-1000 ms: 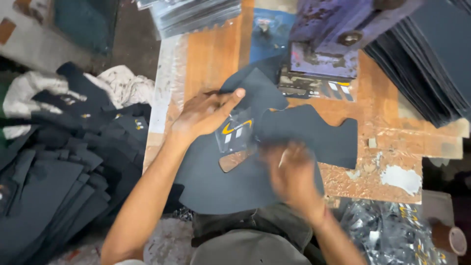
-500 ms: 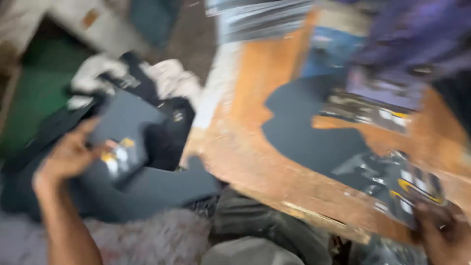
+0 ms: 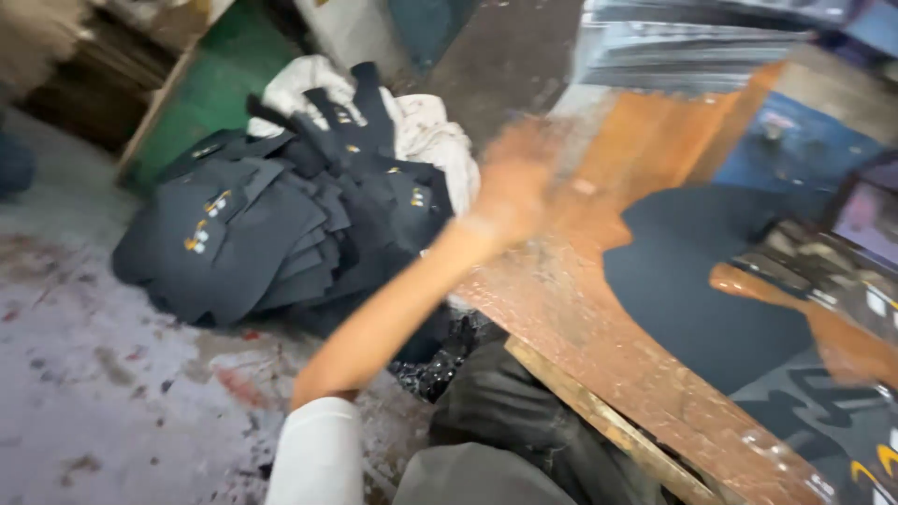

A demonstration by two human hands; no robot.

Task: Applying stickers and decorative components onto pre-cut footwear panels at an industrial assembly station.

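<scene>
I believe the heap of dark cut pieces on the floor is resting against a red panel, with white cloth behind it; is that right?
Not quite: in the head view the panel behind the heap of dark cut pieces is green, not red. The white cloth does lie behind the heap.

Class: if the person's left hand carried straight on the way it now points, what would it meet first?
Probably the dark cut piece on the wooden table; the left hand is blurred, so direction and depth are uncertain.
</scene>
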